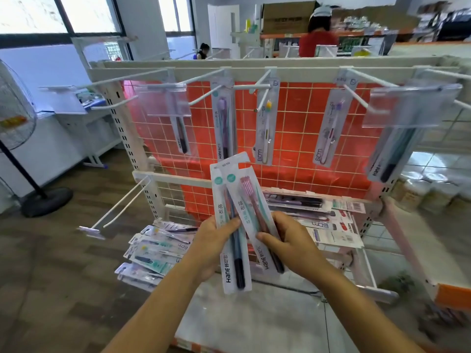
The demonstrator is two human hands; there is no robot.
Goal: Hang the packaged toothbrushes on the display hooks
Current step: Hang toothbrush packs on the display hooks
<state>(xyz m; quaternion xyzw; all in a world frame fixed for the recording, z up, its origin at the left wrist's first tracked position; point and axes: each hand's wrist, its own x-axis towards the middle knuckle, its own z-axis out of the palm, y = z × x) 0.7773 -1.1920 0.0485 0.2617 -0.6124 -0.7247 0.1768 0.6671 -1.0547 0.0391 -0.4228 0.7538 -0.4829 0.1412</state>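
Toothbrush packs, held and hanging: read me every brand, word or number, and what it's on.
"Hane" and "炫彩": blue-brush pack in the left hand.
"Hane" and "炫彩": pink-brush pack in the right hand.
"Hane": hung purple-brush pack, far-right hung pack.
"BDM": hung yellow-brush pack and the pack right of it.
Small print on the held pack tops and the barcode label: too blurred to read.
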